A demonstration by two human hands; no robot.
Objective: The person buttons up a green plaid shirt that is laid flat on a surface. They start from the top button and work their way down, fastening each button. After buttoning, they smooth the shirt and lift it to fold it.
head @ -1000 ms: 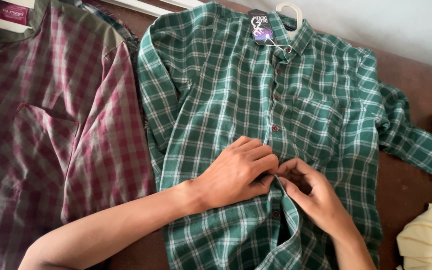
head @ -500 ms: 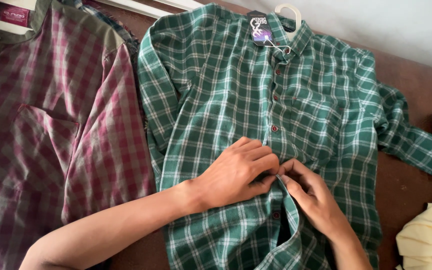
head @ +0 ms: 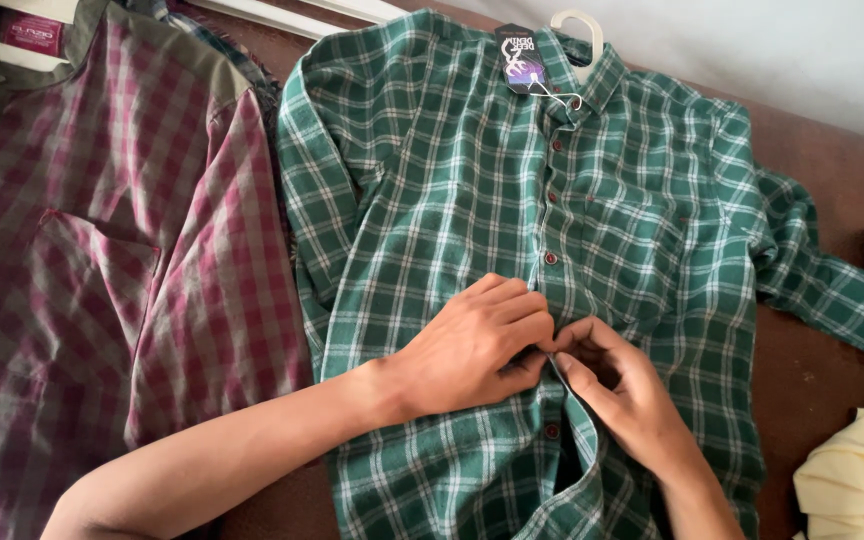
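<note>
Green plaid shirt (head: 432, 200) lies flat; left hand (head: 472, 345) and right hand (head: 622, 395) both pinch its button placket (head: 550, 290) at mid-front, fingers closed.

- The light was soft and even, like daylight in a room.
- The wall (head: 752, 50) at the top right was the brightest spot, pale and a bit washed out.
- Small soft shadows lay under the left hand (head: 472, 345) and the right hand (head: 622, 395).
- There was no glare.
- The green shirt (head: 432, 200) looked sharp.
- The edges looked straight, not bent.
</note>
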